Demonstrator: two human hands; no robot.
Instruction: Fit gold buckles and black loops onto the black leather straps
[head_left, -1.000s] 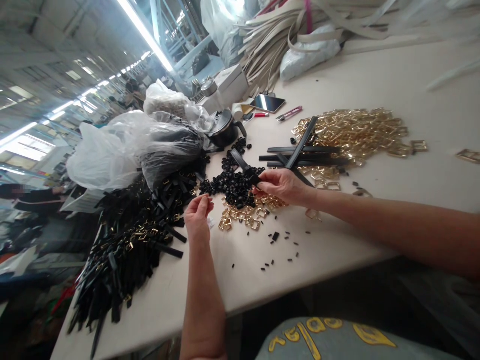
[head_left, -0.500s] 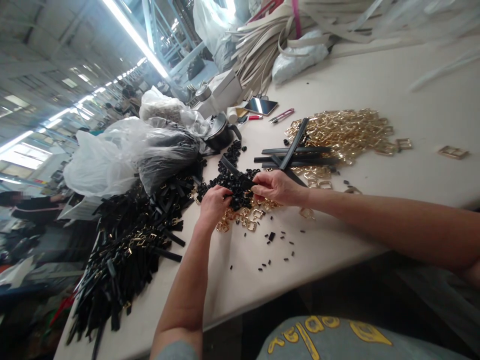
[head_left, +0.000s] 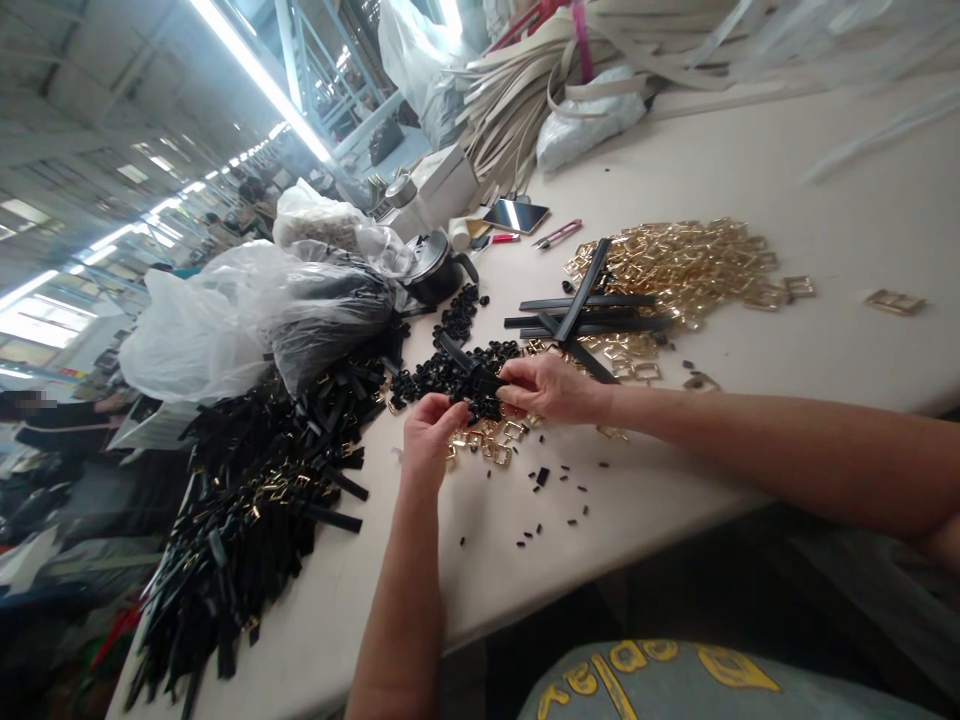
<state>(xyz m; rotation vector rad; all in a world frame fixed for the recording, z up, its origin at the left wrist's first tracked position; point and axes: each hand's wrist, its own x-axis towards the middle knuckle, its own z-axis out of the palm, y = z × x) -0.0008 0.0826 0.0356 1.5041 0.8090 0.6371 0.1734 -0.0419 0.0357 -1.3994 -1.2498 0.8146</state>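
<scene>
My right hand pinches the end of a black strap that slants up to the left over a heap of small black loops. My left hand is closed at the strap's near end, fingertips meeting those of the right hand; what they pinch is too small to name. Under both hands lie a few gold buckles. Small black bits are scattered on the white table just in front.
A large pile of finished black straps with gold buckles fills the left. Loose black straps lie crossed beside a gold buckle heap. Plastic bags, a black pot, a phone and cream straps lie farther back.
My left hand reached from the table's near side into the black loops, then drew back to meet the right hand at the strap's end. The right hand stayed nearly still.
</scene>
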